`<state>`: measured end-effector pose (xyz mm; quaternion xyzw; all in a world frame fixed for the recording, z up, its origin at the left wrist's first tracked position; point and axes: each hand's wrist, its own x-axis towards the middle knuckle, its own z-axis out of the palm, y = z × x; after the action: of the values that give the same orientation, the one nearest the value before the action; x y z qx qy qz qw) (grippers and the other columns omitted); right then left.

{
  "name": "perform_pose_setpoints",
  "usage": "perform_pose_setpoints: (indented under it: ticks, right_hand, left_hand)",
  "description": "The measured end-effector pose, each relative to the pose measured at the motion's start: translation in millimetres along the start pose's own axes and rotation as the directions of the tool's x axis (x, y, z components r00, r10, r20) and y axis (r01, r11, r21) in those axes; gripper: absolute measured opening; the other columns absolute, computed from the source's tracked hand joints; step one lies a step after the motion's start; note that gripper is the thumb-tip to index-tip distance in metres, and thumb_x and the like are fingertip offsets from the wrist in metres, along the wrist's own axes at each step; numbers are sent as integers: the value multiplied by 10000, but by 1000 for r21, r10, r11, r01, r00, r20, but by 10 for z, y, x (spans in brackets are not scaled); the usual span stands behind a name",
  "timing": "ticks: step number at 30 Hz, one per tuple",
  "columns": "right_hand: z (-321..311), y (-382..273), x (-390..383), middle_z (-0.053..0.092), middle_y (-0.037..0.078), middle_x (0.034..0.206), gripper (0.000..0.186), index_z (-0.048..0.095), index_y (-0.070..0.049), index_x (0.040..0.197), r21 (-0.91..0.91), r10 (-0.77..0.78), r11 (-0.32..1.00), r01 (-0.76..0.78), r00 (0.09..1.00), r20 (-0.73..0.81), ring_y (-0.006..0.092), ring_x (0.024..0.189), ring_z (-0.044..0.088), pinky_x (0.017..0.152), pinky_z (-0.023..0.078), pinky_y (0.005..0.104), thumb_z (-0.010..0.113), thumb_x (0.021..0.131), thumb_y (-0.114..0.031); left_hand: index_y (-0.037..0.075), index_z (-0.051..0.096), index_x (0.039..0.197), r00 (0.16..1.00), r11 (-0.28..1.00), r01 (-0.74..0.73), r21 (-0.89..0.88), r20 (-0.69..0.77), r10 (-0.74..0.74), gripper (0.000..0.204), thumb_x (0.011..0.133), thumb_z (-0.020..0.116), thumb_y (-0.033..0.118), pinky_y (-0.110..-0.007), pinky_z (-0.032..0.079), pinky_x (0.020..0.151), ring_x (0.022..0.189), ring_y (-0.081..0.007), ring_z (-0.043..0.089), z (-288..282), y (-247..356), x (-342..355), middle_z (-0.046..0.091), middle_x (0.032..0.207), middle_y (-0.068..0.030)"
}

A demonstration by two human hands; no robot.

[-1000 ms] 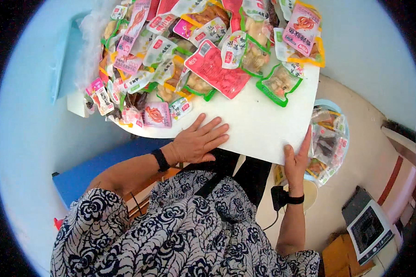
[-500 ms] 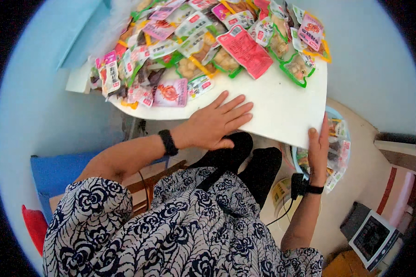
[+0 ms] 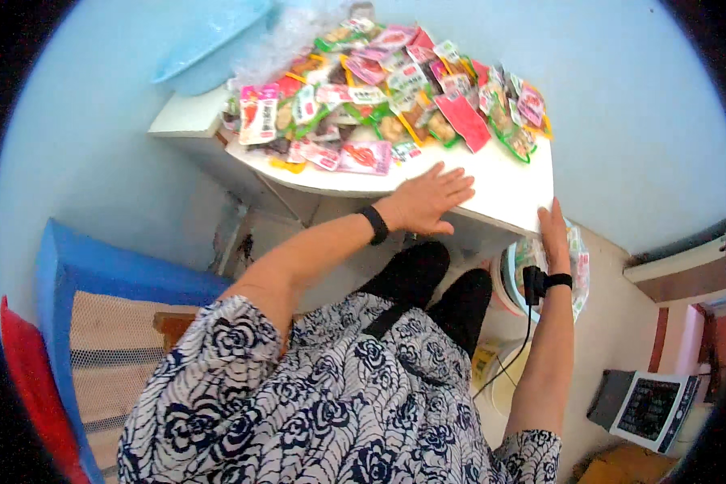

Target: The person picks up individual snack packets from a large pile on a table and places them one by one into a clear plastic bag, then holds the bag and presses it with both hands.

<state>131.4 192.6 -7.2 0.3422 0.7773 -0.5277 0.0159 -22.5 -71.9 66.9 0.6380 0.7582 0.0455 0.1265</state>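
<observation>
I had the left hand [image 3: 431, 200] spread, holding nothing, across the front edge of the white table [image 3: 496, 185]; the right hand [image 3: 553, 235] met its right-hand corner, grip indeterminable to me. Packets [image 3: 464, 121] lay heaped behind, bare surface showing between them and the corner.

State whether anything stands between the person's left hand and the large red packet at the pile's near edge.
Nothing visible does: only white tabletop separates the left hand from the red packet. Neighbouring packets lie to its sides and beyond it.
</observation>
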Motion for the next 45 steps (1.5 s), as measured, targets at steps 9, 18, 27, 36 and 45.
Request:
perform_pose_setpoints:
  ticks: [9, 18, 27, 36, 45]
  right_hand:
    - [140, 273, 302, 300, 266, 1412, 554, 279, 104, 1348, -327, -111, 941, 88, 992, -55, 374, 1321, 275, 1099, 210, 376, 375, 922, -237]
    - [65, 407, 191, 286, 261, 1426, 565, 248, 95, 1370, -346, -158, 931, 116, 983, -97, 372, 1332, 269, 1102, 215, 397, 332, 941, -264]
    - [62, 414, 57, 302, 250, 1423, 533, 269, 66, 1378, -251, -178, 959, 135, 972, -157, 369, 1316, 299, 1088, 232, 396, 400, 949, -221]
    - [91, 255, -23, 294, 248, 1428, 530, 256, 61, 1385, -235, -231, 953, 192, 961, -151, 362, 1332, 277, 1098, 213, 383, 374, 959, -230]
    - [167, 222, 25, 285, 256, 1428, 534, 259, 57, 1382, -278, -253, 940, 197, 950, -185, 373, 1328, 278, 1101, 215, 392, 393, 942, -214]
  left_hand:
    - [60, 603, 1087, 980, 956, 67, -284, -160, -116, 325, 853, 577, 285, -458, 346, 1029, 1229, -287, 454, -218, -191, -91, 546, 1254, -128]
    - [42, 611, 954, 461, 734, 678, 51, -807, -370, 252, 739, 612, 173, -443, 443, 756, 915, -318, 558, -1379, -1775, -1245, 597, 937, -124]
    - [57, 555, 1101, 156, 218, 976, 18, -755, -637, 523, 731, 693, 399, -521, 340, 893, 1140, -327, 440, -1952, -1995, -1823, 475, 1253, -147]
    - [83, 558, 966, 306, 262, 947, 186, -771, -558, 253, 779, 625, 238, -490, 448, 771, 978, -341, 554, -2198, -2542, -1929, 528, 1210, -134]
    - [44, 522, 939, 220, 453, 891, 15, -887, -405, 214, 807, 617, 183, -443, 475, 758, 1003, -349, 548, -2583, -2279, -1580, 548, 1165, -160]
